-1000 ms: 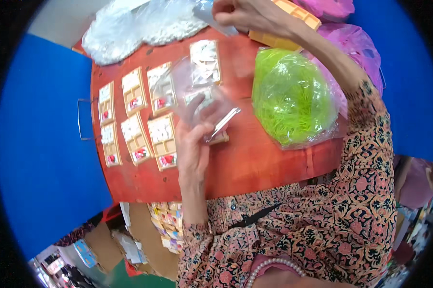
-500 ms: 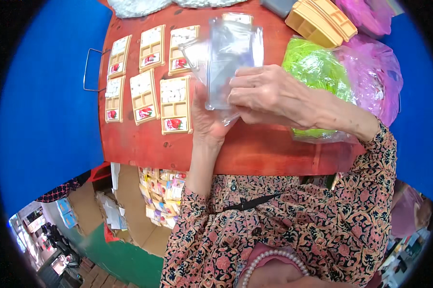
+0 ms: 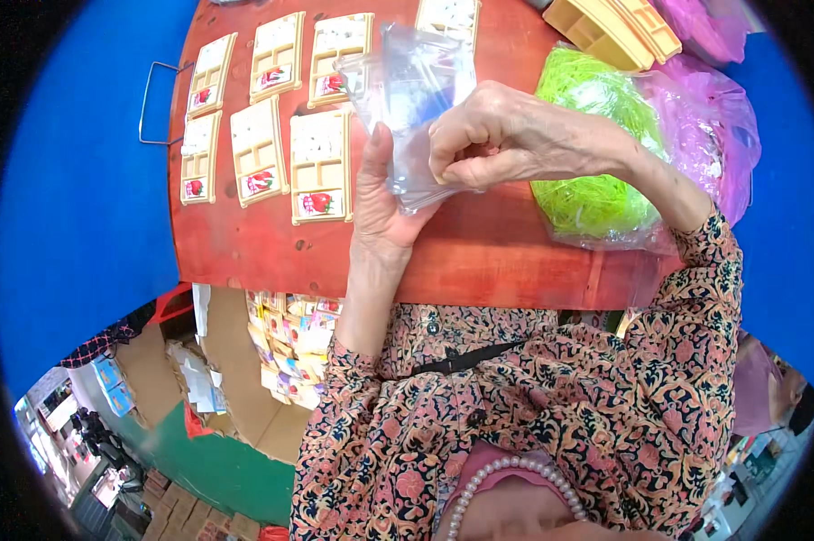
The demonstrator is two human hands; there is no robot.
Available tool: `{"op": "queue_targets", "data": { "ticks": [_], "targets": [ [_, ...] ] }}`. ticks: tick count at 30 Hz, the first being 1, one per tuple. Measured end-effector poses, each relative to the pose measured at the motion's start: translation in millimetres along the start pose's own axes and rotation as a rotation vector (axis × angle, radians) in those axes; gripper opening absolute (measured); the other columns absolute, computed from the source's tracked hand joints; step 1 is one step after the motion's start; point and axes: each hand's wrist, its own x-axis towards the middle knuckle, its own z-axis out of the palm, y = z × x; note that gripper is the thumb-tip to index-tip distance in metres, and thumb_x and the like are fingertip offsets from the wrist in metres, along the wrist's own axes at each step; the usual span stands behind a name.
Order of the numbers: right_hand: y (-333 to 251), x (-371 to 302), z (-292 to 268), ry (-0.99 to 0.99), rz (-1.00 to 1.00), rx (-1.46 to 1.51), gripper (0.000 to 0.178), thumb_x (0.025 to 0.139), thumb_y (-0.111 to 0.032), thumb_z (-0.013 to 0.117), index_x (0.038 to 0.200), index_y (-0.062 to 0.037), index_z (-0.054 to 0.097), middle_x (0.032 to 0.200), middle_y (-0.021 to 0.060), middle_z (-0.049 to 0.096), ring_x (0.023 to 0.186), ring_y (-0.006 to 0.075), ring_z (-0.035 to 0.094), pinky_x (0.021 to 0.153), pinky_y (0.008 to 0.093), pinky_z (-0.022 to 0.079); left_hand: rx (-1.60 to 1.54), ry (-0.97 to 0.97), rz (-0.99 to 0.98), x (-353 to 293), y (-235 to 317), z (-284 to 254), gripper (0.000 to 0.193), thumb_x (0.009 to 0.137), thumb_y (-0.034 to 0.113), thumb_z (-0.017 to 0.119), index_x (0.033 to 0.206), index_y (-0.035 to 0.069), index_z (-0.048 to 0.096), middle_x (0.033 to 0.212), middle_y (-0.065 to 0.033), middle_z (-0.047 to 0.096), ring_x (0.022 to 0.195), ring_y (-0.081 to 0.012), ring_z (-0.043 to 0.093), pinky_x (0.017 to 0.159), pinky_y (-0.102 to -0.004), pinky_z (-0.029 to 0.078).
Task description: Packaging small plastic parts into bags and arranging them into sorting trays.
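Several clear plastic covers [image 3: 416, 99], thin and rectangular, are held over the table in a loose, fanned stack. My left hand [image 3: 384, 194] supports them from below and the left, thumb upright along their edge and the other fingers mostly hidden behind. At their lower right edge, my right hand [image 3: 506, 135] is closed in a pinch, fingers curled over the plastic. Left of the covers lie several tan compartment trays [image 3: 306, 176] in two rows, with white pieces at one end and red-printed packets [image 3: 317, 204] at the other.
On the right lie a bag of bright green shredded filler [image 3: 596, 144] and a pink plastic bag [image 3: 704, 135]. Stacked tan trays [image 3: 596, 27] stand at the back right. Below the red table's [image 3: 479, 261] near edge, a cardboard box [image 3: 235, 379] holds colourful packets [image 3: 294, 347].
The table and trays have shifted upward and slightly left in the picture. My right fingers have curled tighter at the covers' lower edge, and the covers look more fanned.
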Motion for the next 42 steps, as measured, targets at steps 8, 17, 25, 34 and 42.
{"op": "queue_targets", "data": {
  "ticks": [8,17,25,34,42],
  "targets": [
    [1.9,2.5,7.4,0.254,0.092,0.333,0.02,0.082,-0.018,0.061,0.081,0.0017,0.063,0.065,0.0015,0.059,0.06,0.0076,0.054,0.054,0.0213,0.042,0.347,0.098,0.154,-10.7,-2.2,15.3,0.066,0.072,0.017,0.072,0.125,0.0,0.038,0.114,-0.0143,0.053,0.104,-0.0274,0.054,0.089,-0.0405,0.046],
    [8.7,10.9,7.0,0.347,0.199,0.717,0.018,0.08,-0.019,0.067,0.085,-0.0026,0.064,0.07,0.0022,0.063,0.061,0.0068,0.058,0.053,0.0199,0.046,0.725,0.107,0.205,-13.2,-3.5,25.7,0.071,0.061,0.02,0.079,0.119,0.001,0.043,0.096,-0.0056,0.053,0.089,-0.0208,0.057,0.079,-0.0319,0.048],
    [12.7,11.0,12.8,0.333,0.249,0.883,0.016,0.08,-0.018,0.065,0.087,-0.0032,0.064,0.071,0.0027,0.063,0.062,0.0073,0.059,0.052,0.0193,0.047,0.606,0.105,0.153,-16.5,-5.8,24.6,0.066,0.061,0.018,0.077,0.116,0.002,0.044,0.091,-0.0046,0.053,0.089,-0.0216,0.057,0.084,-0.0337,0.047],
    [14.4,10.8,9.5,0.299,0.225,0.881,0.016,0.081,-0.017,0.062,0.086,-0.0022,0.064,0.069,0.0025,0.062,0.059,0.0064,0.058,0.051,0.0193,0.045,0.594,0.078,0.13,-15.8,-5.6,24.8,0.064,0.062,0.019,0.078,0.114,0.001,0.045,0.097,-0.0071,0.054,0.094,-0.023,0.056,0.087,-0.0349,0.046],
    [18.2,9.0,7.6,0.297,0.236,0.85,0.018,0.081,-0.02,0.061,0.085,-0.003,0.063,0.067,0.0015,0.061,0.057,0.0055,0.057,0.049,0.0179,0.044,0.524,0.121,0.136,-11.3,-11.3,18.3,0.055,0.065,0.019,0.076,0.109,0.002,0.049,0.095,-0.0067,0.055,0.094,-0.0185,0.055,0.088,-0.0336,0.045]
  ]
}}
